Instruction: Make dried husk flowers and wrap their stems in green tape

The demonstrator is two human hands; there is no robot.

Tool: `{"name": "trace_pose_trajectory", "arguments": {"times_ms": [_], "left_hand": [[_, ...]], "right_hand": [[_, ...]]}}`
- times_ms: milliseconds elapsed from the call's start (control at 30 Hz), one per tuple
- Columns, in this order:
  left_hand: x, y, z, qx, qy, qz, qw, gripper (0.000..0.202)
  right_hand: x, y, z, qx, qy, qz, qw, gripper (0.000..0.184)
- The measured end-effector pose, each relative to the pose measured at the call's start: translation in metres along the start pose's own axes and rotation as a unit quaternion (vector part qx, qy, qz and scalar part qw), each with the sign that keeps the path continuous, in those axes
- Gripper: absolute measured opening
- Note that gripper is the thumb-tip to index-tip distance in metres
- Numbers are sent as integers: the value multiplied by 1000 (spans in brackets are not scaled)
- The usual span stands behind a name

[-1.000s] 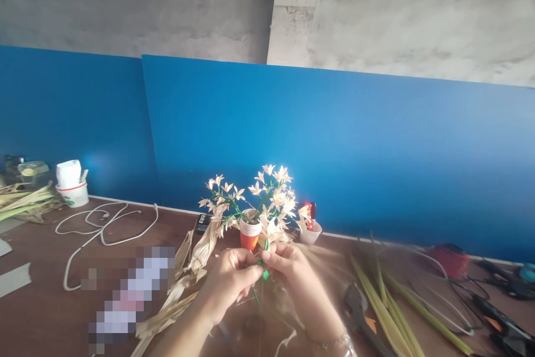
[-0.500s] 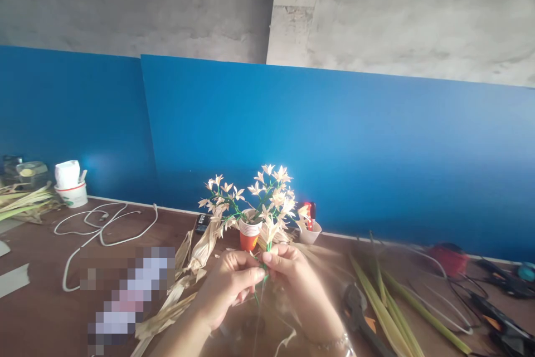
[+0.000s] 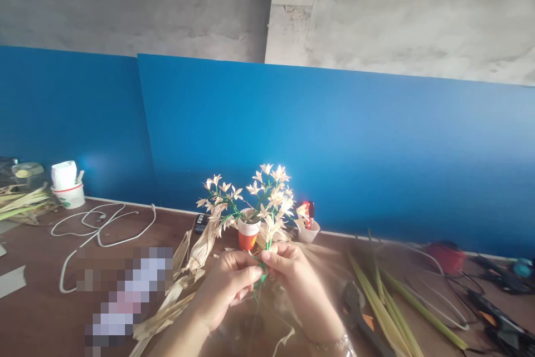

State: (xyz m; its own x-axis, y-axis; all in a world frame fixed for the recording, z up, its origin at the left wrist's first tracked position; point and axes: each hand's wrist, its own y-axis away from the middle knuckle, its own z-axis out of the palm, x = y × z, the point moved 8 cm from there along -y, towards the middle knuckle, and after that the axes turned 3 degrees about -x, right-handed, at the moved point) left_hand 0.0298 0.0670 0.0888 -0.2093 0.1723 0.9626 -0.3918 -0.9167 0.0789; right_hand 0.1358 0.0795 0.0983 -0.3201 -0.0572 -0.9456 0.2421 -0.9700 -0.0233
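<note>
Two hands pinching: left hand (image 3: 234, 279), right hand (image 3: 288, 261), both on green stem (image 3: 268, 246) | above desk (image 3: 37, 318), before paper cup (image 3: 248, 241) | probably light, bendable; pale petals (image 3: 270, 229) likely fragile, so grip stem

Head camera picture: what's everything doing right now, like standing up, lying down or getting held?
Left hand: closed, pinching a green stem
Right hand: closed, pinching near the flower end
Green stem: held by both hands
Orange cup: upright, flowers standing in it
White cup: upright, something red in it
White cable: loosely looped
Dry husks: lying wrinkled
Black tool: lying down; can't tell if open
</note>
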Motion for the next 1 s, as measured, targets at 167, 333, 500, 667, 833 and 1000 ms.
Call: {"name": "trace_pose_trajectory", "arguments": {"times_ms": [167, 333, 500, 667, 833, 1000], "left_hand": [[4, -1, -2, 18, -51, 12, 998, 22], [20, 1, -2, 69, -211, 68, 973, 19], [35, 9, 5, 96, -338, 160, 922, 21], [37, 17, 6, 182, -468, 216, 837, 20], [32, 19, 11, 202, -520, 216, 801, 20], [33, 20, 10, 216, -524, 196, 800, 12]], "right_hand": [[0, -1, 1, 1, 17, 2, 1000, 32], [1, -1, -5, 48, 82, 9, 995, 34], [-2, 0, -7, 75, 136, -7, 988, 34], [-6, 1, -5, 104, 185, -29, 977, 29], [-2, -1, -6, 123, 199, -33, 972, 26], [4, -3, -9, 130, 210, -40, 968, 25]]}}
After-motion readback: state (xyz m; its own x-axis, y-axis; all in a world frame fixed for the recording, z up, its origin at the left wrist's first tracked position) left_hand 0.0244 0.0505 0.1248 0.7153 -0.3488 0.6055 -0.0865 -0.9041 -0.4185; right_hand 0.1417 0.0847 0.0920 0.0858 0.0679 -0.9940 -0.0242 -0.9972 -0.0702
